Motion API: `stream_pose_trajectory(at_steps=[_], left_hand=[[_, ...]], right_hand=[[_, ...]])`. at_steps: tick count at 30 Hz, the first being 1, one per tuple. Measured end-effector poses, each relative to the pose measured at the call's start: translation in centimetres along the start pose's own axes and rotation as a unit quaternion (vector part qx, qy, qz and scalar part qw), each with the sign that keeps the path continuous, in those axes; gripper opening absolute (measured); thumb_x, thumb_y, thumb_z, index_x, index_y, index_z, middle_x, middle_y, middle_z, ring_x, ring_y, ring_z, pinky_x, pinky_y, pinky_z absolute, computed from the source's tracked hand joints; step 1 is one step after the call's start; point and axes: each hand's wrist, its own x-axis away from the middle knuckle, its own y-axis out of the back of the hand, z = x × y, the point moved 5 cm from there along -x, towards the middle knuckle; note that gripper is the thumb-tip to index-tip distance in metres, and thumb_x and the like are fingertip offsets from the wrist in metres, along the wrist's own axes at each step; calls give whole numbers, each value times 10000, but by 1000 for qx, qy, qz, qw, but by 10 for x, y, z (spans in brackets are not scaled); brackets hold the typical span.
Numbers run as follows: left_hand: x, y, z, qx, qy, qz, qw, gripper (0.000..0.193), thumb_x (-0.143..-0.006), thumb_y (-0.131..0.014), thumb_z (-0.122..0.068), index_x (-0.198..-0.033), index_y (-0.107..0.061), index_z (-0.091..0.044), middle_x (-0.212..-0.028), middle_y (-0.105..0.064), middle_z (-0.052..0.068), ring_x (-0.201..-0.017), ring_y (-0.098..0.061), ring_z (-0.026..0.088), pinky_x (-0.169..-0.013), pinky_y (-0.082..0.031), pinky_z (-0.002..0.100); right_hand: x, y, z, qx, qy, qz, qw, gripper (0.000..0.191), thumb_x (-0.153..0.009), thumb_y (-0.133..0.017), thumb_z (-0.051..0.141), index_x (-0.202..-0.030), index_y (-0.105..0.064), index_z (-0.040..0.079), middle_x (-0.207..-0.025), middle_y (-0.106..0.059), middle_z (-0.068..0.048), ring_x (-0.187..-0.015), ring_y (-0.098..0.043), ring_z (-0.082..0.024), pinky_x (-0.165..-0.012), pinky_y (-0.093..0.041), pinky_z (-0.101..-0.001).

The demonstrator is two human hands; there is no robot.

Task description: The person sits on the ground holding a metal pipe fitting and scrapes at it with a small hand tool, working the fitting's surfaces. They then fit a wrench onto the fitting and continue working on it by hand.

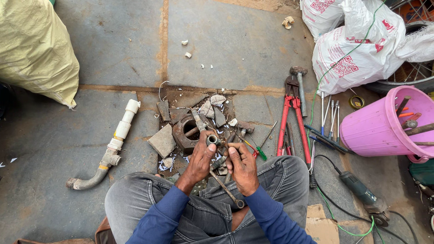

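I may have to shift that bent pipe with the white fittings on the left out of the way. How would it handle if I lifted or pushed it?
The pipe looks rigid, so it should lift in one piece unless a joint is loose. Its curved metal end probably weighs more than the white plastic end, so a grip at the middle may tip. The bend should keep it from rolling far when pushed.

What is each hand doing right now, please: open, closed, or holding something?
Left hand: closed on a small metal pipe fitting.
Right hand: closed around a tool whose kind cannot be told.
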Motion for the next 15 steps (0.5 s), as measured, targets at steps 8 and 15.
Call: stream_pose_trajectory(at_steps=[8,15], left_hand=[[-2,-7,17,99,52,-12,994,523,-1084,-326,-566,-1198,-465,-75,-836,-523,17,-753,-519,118,-663,-474,293],[3,-16,37,237,108,-10,966,492,-1072,-354,-574,-1192,-450,-107,-840,-509,14,-741,-497,100,-659,-473,262]], right_hand=[[6,-12,11,166,47,-21,985,247,-1058,-540,246,-1145,-630,34,-825,-619,-17,-556,-524,-53,-457,-428,-229],[12,-27,31,260,214,-32,941,181,-1079,-562,179,-1108,-646,21,-867,-685,-41,-661,-603,-75,-565,-493,-242]])
